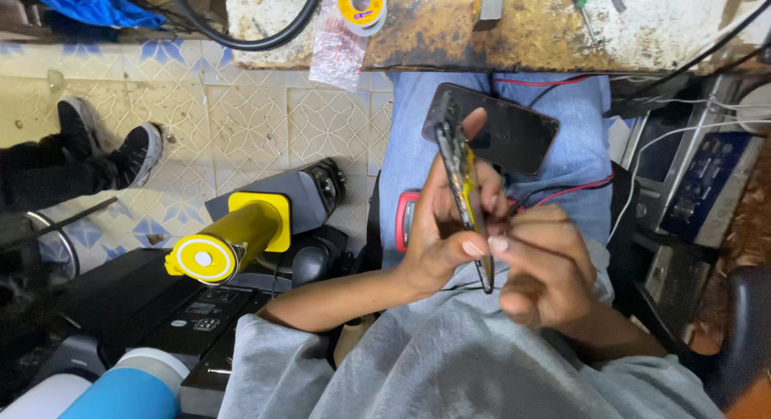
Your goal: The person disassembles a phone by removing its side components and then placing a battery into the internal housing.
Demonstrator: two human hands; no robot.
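My left hand [438, 234] grips an opened phone body [459, 174] edge-on, thumb along its lower side, with circuit parts and a yellow strip showing inside. My right hand [542, 266] pinches the phone's lower end with thumb and forefinger; whether it holds a small tool I cannot tell. A dark phone screen panel [514, 134] lies on my lap, on blue jeans [578, 162]. Under my hands sits a red meter [404, 218] with red and black leads [574, 188].
A worn workbench edge [498, 34] runs along the top with a solder spool [361, 3], a plastic bag and a screwdriver. A yellow and grey microscope-like device [241, 234] stands left. Another person's black shoes [112, 146] rest on tiled floor. Equipment and white cables sit right.
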